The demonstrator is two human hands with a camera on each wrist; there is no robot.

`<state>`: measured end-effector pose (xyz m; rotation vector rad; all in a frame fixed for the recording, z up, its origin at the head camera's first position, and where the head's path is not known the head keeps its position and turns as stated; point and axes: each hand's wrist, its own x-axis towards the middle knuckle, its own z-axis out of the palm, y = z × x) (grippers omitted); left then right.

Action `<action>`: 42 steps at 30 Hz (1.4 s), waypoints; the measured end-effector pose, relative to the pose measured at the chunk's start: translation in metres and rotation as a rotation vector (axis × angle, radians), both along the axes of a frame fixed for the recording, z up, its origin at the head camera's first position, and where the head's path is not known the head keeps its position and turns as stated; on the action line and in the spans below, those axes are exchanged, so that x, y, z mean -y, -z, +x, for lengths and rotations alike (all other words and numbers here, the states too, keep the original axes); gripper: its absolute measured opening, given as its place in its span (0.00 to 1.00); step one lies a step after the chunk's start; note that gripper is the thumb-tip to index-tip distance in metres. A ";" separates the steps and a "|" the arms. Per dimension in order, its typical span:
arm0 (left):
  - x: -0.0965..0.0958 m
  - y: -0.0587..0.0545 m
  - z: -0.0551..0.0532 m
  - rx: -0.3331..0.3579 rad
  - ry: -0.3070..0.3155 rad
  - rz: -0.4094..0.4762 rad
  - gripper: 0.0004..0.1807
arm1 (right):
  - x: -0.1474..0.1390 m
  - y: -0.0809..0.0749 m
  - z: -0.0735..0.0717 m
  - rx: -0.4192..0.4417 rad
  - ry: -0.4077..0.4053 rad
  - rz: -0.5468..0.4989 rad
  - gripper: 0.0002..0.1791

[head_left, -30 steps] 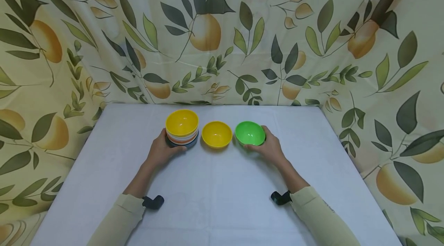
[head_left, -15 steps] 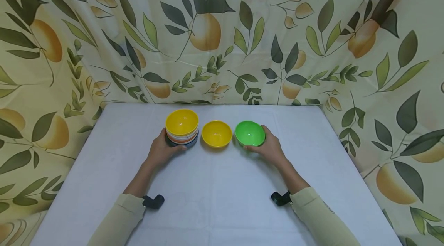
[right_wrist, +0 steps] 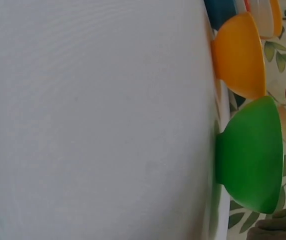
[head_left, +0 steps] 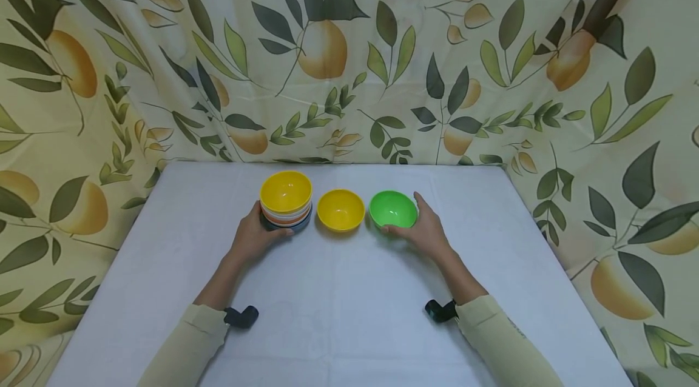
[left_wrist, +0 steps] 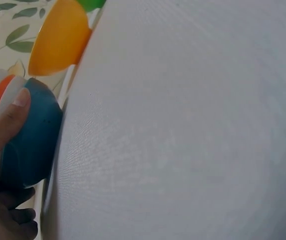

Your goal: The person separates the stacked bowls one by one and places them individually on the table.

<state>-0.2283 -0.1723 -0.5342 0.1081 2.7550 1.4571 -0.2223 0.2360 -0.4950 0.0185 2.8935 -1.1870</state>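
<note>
My left hand (head_left: 255, 235) holds a stack of bowls (head_left: 286, 193) by its side. On top of the stack is a yellow bowl, with white and orange ones below and a blue bowl (left_wrist: 35, 135) at the bottom. The left wrist view has the thumb lying on the blue bowl. To the right of the stack a single yellow bowl (head_left: 341, 211) stands upright on the table. A green bowl (head_left: 393, 210) stands beyond it, and my right hand (head_left: 428, 232) is spread beside it. In the right wrist view, thumb and fingers are apart from the green bowl (right_wrist: 252, 155).
A white cloth covers the table (head_left: 333, 302). Behind it hangs a curtain (head_left: 349, 53) printed with fruit and leaves, which also runs down both sides. Dark wrist cameras are strapped at both sleeve cuffs.
My right hand has loosened from the green bowl, its fingers lifting away from the rim. The left hand and all the bowls have stayed in place.
</note>
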 end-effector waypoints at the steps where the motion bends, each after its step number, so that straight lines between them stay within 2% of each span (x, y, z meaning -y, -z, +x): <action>1: 0.000 0.000 0.000 0.002 -0.001 0.000 0.58 | 0.001 -0.002 -0.001 -0.006 0.010 0.002 0.71; 4: 0.000 0.000 0.000 0.009 -0.005 -0.001 0.58 | 0.007 -0.010 -0.004 -0.027 0.028 -0.002 0.70; 10: 0.000 0.003 -0.001 0.022 -0.010 0.004 0.58 | 0.028 -0.024 -0.011 -0.054 0.001 -0.048 0.67; 22: 0.002 0.000 0.000 0.018 -0.007 0.015 0.58 | 0.103 -0.054 -0.028 -0.092 -0.140 -0.105 0.66; 33: 0.002 0.007 0.001 -0.003 0.005 0.005 0.57 | 0.160 -0.058 -0.038 -0.027 -0.255 -0.098 0.66; 42: 0.001 0.003 0.001 -0.026 0.011 -0.005 0.54 | 0.197 -0.054 -0.049 0.012 -0.338 -0.022 0.69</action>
